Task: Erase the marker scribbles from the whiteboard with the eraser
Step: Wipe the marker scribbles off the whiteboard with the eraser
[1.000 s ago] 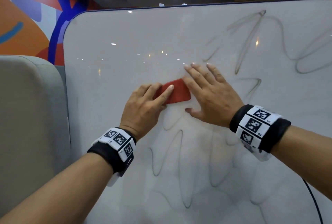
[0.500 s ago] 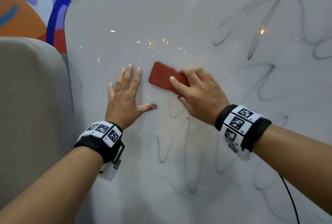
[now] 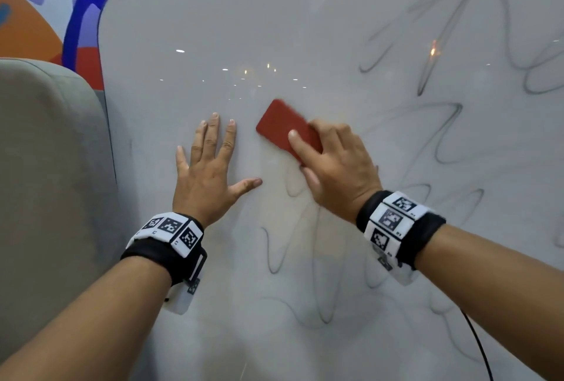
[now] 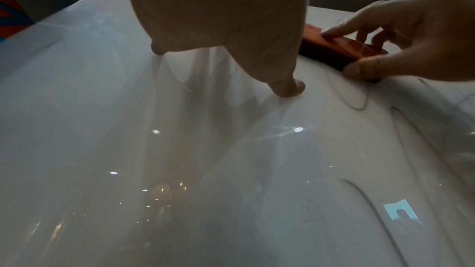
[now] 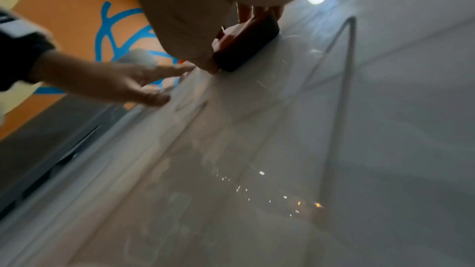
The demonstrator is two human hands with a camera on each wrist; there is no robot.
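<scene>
A red eraser point(image 3: 282, 127) lies tilted against the whiteboard point(image 3: 213, 29), its felt side on the surface. My right hand point(image 3: 332, 161) grips it, thumb on one long edge and fingers curled over the other, as the left wrist view shows at the eraser point(image 4: 339, 48) and the right wrist view at the eraser point(image 5: 246, 46). My left hand point(image 3: 210, 167) rests flat on the board to the eraser's left, fingers straight and spread. Grey marker scribbles point(image 3: 442, 124) cover the board's right side, and more scribbles point(image 3: 274, 246) run below the hands. The board's upper left is wiped.
A grey padded partition point(image 3: 52, 182) stands against the board's left edge. An orange, blue and red mural point(image 3: 39, 14) fills the wall behind. A thin black cable point(image 3: 479, 347) hangs at the lower right.
My left hand let go of the eraser and moved left, flat onto the board. My right hand took the eraser, tilted it, and slid it slightly right and down.
</scene>
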